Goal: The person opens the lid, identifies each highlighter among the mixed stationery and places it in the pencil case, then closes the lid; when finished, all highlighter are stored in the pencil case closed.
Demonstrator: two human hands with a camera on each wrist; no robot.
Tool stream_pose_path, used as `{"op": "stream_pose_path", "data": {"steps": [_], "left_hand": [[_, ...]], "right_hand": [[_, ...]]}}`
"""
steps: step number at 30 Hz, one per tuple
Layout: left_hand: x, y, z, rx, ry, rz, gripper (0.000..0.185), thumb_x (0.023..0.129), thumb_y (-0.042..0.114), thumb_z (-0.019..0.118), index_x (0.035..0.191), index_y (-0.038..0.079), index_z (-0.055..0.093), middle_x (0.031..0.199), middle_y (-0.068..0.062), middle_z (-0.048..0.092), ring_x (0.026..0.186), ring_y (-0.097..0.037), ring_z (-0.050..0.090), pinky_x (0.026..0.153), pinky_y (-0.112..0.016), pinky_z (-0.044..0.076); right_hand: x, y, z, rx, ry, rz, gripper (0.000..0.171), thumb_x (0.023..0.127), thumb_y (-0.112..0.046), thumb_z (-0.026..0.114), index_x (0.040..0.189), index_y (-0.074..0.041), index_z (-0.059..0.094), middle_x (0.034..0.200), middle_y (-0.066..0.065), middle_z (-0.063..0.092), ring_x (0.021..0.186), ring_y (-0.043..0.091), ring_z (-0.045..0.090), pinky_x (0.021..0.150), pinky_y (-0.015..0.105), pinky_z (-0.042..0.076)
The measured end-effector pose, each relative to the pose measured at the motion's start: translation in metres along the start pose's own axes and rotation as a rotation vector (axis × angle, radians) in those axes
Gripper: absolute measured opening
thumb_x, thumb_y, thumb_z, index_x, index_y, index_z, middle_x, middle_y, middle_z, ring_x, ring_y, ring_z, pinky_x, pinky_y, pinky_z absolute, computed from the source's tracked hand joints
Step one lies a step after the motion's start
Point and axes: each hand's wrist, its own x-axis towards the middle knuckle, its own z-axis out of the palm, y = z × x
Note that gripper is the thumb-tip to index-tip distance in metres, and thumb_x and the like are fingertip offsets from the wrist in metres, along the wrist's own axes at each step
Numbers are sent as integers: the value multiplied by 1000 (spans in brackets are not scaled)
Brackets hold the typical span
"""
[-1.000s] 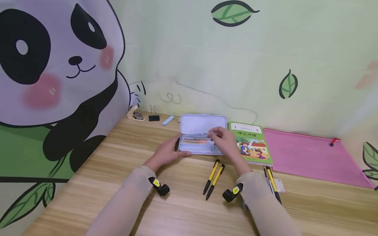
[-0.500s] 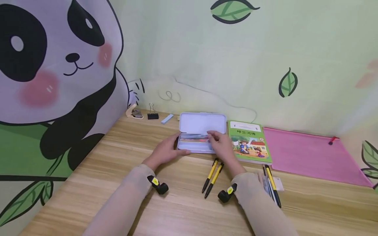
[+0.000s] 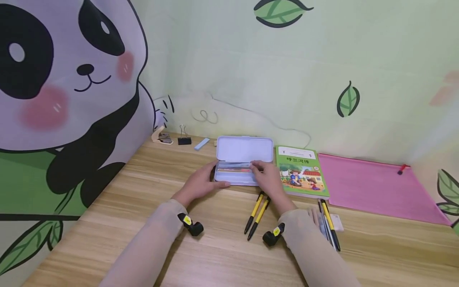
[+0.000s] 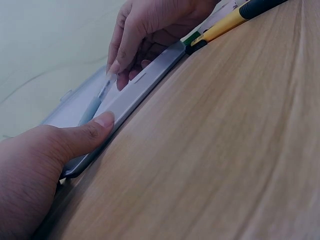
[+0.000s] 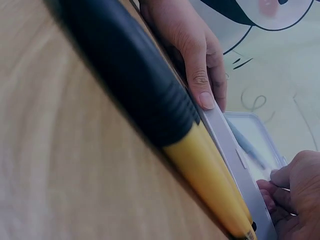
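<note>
Open pencil case [image 3: 241, 161] between both hands — left hand [image 3: 200, 184] at its end, right hand [image 3: 269, 178] inside.

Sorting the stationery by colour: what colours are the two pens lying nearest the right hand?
The pens are yellow with black grips, clearest in the head view.

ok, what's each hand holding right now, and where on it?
Left hand holds the open pencil case at its left end, thumb on the front wall. Right hand reaches fingertips into the tray; whether it pinches a pen cannot be told.
</note>
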Motion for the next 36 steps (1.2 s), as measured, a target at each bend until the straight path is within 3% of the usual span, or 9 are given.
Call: {"op": "stream_pose_path", "data": {"steps": [8, 15, 21, 36], "left_hand": [[0, 3, -2, 5, -5, -21, 104, 80, 68, 72, 160, 16, 30, 160, -11, 36, 146, -31, 34, 119, -50, 28], [-1, 3, -2, 18, -8, -28, 103, 81, 68, 72, 160, 17, 29, 160, -11, 36, 146, -31, 33, 119, -49, 28], [-1, 3, -2, 27, -5, -18, 104, 81, 68, 71, 160, 15, 29, 160, -12, 36, 146, -32, 33, 119, -50, 28], [-1, 4, -2, 36, -6, -28, 105, 80, 69, 71, 160, 14, 29, 159, -13, 37, 146, -33, 34, 119, -50, 28]], "right_hand": [[0, 0, 0, -8, -10, 2, 25, 100, -18, 63, 118, -6, 75, 116, 12, 73, 111, 26, 66, 95, 44, 53], [0, 0, 1, -5, -10, 4, 23, 94, -17, 70, 113, -5, 74, 105, 12, 74, 98, 27, 68, 86, 42, 55], [-1, 2, 1, 6, -15, -10, 26, 87, -12, 76, 111, -1, 71, 105, 15, 71, 96, 28, 67, 86, 41, 56], [1, 3, 1, 66, 24, 29, 16, 92, -9, 71, 105, 0, 69, 97, 14, 71, 92, 27, 67, 85, 39, 56]]}}
